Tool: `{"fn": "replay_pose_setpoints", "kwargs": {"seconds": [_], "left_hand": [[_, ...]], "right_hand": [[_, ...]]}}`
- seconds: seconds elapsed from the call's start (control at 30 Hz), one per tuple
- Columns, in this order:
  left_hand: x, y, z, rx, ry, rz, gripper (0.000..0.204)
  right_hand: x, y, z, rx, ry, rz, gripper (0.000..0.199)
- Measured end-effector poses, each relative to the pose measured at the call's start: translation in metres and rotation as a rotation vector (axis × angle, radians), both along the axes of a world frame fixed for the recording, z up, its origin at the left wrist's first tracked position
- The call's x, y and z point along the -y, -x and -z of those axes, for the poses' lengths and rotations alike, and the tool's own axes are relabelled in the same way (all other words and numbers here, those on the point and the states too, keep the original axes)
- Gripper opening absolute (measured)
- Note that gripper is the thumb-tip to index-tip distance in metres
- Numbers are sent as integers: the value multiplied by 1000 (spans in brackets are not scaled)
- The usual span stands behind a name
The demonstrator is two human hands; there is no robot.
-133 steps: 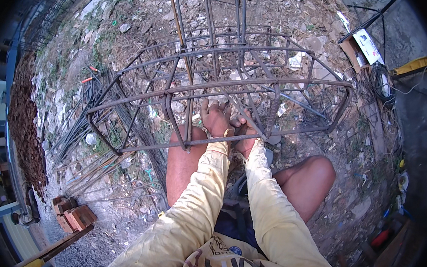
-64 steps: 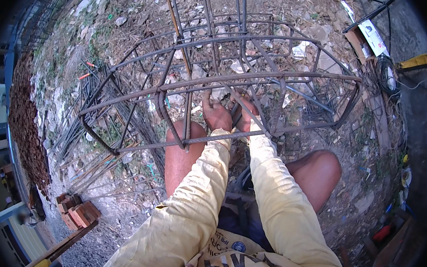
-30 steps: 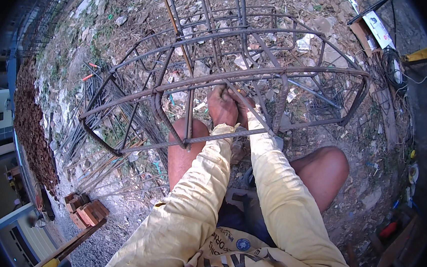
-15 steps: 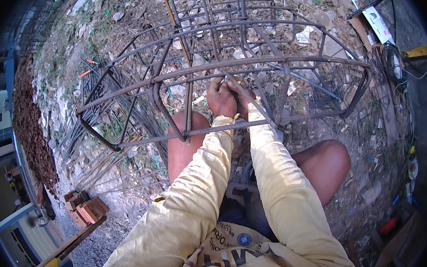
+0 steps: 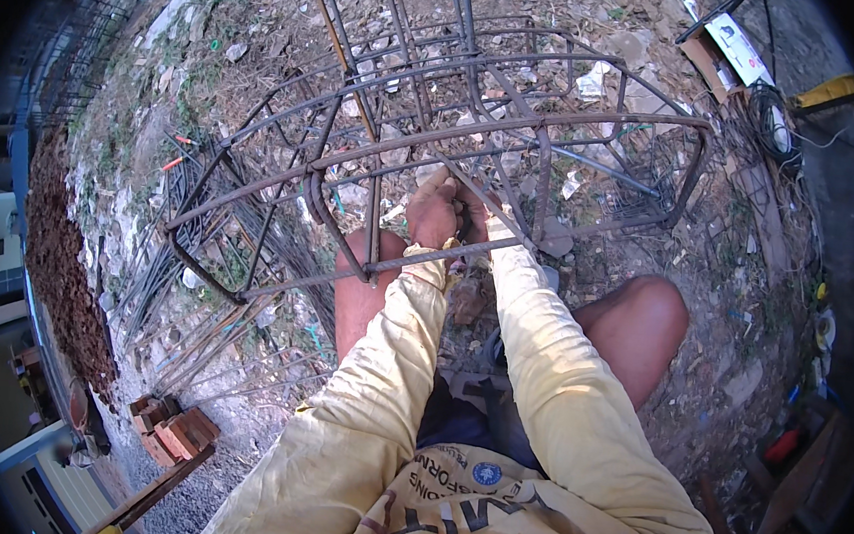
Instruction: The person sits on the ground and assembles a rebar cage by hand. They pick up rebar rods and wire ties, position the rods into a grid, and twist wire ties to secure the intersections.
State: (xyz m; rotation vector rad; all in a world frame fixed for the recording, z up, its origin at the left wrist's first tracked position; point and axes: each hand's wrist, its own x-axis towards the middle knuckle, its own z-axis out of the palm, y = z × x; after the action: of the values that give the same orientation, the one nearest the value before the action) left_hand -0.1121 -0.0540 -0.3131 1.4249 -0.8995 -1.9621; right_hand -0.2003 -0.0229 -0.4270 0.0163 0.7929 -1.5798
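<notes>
A cage of rusty steel reinforcing bars (image 5: 427, 139) stands in front of me, its bent hoops tied across long bars. Both my hands are inside the frame, close together below the top bar. My left hand (image 5: 433, 215) is closed, its thumb and fingertips pinched near the upper end of a slanting bar (image 5: 497, 210). Beside it, my right hand (image 5: 475, 214) is closed too, partly covered by that slanting bar. What the fingers pinch is too small or hidden to make out. Both forearms wear long yellowish sleeves and pass under the nearest bar.
Loose bars and wire (image 5: 192, 198) lie in a bundle on the rubble ground at left. Red bricks (image 5: 185, 433) are stacked at lower left. A white box (image 5: 737, 48) and coiled black cable (image 5: 775, 119) are at far right. My bare knees flank my arms.
The view has shifted slightly, and the cage sits a little differently in it. My hands stay together at the slanting bar, still closed, a bit lower in the picture.
</notes>
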Motion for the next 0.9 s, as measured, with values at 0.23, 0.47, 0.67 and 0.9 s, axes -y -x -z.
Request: {"fn": "replay_pose_setpoints", "kwargs": {"seconds": [0.23, 0.47, 0.67, 0.9], "left_hand": [[-4, -1, -9, -185, -254, -210, 25], [-15, 7, -6, -122, -71, -210, 25], [-22, 7, -14, -221, 86, -93, 28], [-23, 9, -12, -330, -135, -170, 26]], "right_hand": [[-3, 1, 2, -58, 1, -17, 28], [-7, 5, 1, -121, -22, -26, 29], [-14, 7, 0, -176, -45, -23, 29], [-24, 20, 3, -211, -70, 1, 30]]}}
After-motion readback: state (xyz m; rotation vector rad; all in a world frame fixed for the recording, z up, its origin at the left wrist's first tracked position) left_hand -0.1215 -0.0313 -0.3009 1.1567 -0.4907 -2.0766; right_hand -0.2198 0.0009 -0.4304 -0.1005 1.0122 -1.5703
